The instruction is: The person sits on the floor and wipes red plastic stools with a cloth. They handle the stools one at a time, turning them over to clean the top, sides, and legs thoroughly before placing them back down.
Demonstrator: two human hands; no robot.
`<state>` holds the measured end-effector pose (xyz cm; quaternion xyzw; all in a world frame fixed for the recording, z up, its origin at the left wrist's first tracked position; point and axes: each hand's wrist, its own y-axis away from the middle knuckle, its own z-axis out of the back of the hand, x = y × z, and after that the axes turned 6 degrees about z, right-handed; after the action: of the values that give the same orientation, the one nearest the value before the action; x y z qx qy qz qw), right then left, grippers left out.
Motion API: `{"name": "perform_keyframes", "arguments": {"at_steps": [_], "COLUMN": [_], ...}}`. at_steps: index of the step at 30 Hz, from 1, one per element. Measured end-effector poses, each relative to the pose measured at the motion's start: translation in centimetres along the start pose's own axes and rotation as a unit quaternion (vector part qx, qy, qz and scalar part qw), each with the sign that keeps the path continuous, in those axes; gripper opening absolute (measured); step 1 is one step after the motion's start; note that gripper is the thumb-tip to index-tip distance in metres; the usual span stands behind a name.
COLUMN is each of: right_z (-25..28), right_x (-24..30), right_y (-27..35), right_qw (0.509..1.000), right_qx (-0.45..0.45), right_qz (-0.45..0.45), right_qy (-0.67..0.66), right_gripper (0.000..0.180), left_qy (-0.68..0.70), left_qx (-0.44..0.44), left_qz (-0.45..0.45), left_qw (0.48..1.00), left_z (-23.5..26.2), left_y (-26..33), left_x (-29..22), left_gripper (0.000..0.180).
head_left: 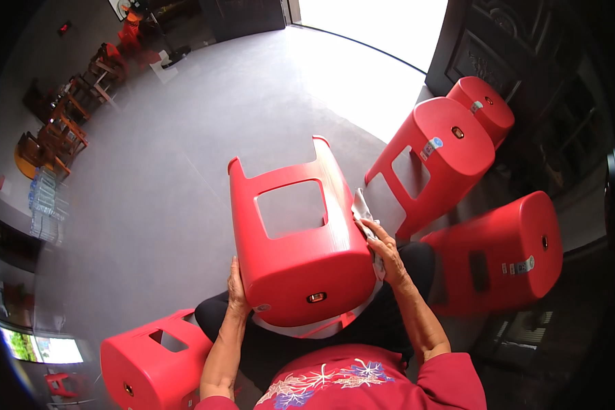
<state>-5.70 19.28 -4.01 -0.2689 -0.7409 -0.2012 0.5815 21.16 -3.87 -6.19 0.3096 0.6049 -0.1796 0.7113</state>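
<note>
A red plastic stool point(301, 263) lies tipped in front of me, its seat end toward my body and its legs pointing away. It has a large rectangular opening in the upward side. My left hand point(236, 290) grips the left side near the seat, with most of its fingers hidden by the stool. On the opposite side, my right hand point(385, 251) presses a whitish cloth point(361, 205) against the red plastic. Part of the cloth hangs below that hand.
Upright to my right stand a red stool point(458, 147) and another red stool point(488, 106) behind it. A third stool point(519, 253) is nearer on the right; one more stool point(147, 362) sits at lower left. Wooden chairs point(65, 133) and bottle packs point(44, 201) line the far left.
</note>
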Motion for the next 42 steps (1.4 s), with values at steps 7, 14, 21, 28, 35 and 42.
{"name": "perform_keyframes", "arguments": {"at_steps": [7,14,21,28,35,42], "right_z": [-0.7,-2.0,-1.7,-0.8,2.4,2.1], "right_x": [-0.1,-3.2,-9.6,-12.7,-13.8,-9.9], "right_y": [-0.2,-10.6,-22.8,-30.3,-24.4,-10.0], "right_qw": [0.935,0.706,0.724,0.989,0.912,0.797], "right_qx": [0.176,0.276,0.161,-0.069,0.034,0.111], "right_qz": [0.073,0.398,0.322,-0.04,0.159,0.282], "right_qy": [0.299,0.518,0.588,0.127,0.377,0.522], "right_gripper": [0.052,0.035,0.019,0.044,0.035,0.048], "left_qy": [-0.172,0.086,0.197,0.157,0.072,0.104], "left_qx": [-0.087,-0.029,-0.074,-0.056,-0.087,-0.06], "left_qz": [-0.182,0.097,0.231,0.218,0.142,0.12], "left_qw": [0.964,0.991,0.95,0.962,0.983,0.985], "left_z": [0.5,-0.7,1.4,2.0,1.6,-0.4], "left_y": [4.1,4.4,4.6,4.9,4.7,4.0], "left_x": [6.0,3.9,7.0,6.7,7.8,5.5], "left_gripper": [0.047,0.055,0.057,0.054,0.053,0.058]}}
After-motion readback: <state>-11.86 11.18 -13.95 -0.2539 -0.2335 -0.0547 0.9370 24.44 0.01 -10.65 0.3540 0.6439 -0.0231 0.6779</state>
